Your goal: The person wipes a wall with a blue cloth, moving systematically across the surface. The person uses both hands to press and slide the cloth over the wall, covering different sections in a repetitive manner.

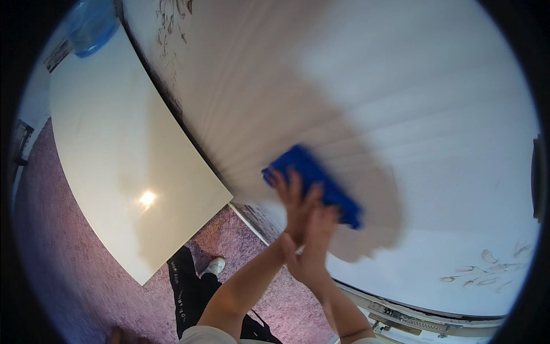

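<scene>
A folded blue cloth point(322, 176), blurred, lies against a broad whitish panel point(447, 180) bearing brown floral decoration. My left hand point(296, 200) presses on the cloth with its fingers spread over the near side. Just below and to the right, my right hand point(313, 245) crosses close to the left wrist, and its fingertips reach the cloth's lower edge. Both forearms come up from the bottom of the view. A brownish shadow spreads over the panel around the hands, and the cloth's underside is hidden.
A glossy cream tabletop point(107, 142) stands at the left, its corner close to the panel. A blue translucent plastic container point(92, 30) is at its far end. Below are pink carpet point(292, 305), my black trousers point(189, 296) and a pale shoe point(213, 266). A frame edge point(412, 316) borders the panel's bottom.
</scene>
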{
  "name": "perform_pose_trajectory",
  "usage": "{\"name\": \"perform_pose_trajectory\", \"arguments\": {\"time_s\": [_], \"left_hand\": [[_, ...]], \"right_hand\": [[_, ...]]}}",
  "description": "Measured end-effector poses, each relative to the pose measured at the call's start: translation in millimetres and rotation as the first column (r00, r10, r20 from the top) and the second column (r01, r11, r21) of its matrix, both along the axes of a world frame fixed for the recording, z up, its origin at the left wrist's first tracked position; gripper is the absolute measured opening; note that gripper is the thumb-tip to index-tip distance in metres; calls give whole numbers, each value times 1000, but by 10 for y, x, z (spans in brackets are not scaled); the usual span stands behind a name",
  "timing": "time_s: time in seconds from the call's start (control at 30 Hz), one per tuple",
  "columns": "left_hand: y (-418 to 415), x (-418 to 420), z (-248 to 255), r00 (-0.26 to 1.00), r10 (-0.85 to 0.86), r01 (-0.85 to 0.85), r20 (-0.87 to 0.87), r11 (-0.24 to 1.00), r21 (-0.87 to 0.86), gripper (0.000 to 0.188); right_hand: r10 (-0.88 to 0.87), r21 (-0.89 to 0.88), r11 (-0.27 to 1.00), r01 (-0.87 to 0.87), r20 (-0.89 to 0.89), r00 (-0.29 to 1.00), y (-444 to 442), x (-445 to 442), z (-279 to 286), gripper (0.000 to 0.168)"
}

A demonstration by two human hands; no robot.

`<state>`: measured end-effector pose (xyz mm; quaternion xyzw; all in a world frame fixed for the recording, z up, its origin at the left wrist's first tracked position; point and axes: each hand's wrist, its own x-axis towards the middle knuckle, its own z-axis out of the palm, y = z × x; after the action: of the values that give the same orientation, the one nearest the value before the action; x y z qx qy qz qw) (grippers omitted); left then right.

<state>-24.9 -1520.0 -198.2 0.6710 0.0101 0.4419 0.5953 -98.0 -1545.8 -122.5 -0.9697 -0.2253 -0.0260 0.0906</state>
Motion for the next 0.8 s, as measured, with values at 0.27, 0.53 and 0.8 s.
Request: {"name": "perform_pose_trajectory", "arguments": {"time_s": [0.27,0.53,0.8], "left_hand": [[280,-11,671,994,-104,102,34,993,65,45],[-125,86,-492,985,85,-116,-152,970,-213,61],[-115,43,-541,954,91,-213,-284,873,-438,64]], "right_hand": [[36,310,946,-100,204,978,-38,14,386,77],[-18,308,951,11,22,1000,149,29,-434,72],[157,396,915,-80,-166,974,84,112,-560,67]]}}
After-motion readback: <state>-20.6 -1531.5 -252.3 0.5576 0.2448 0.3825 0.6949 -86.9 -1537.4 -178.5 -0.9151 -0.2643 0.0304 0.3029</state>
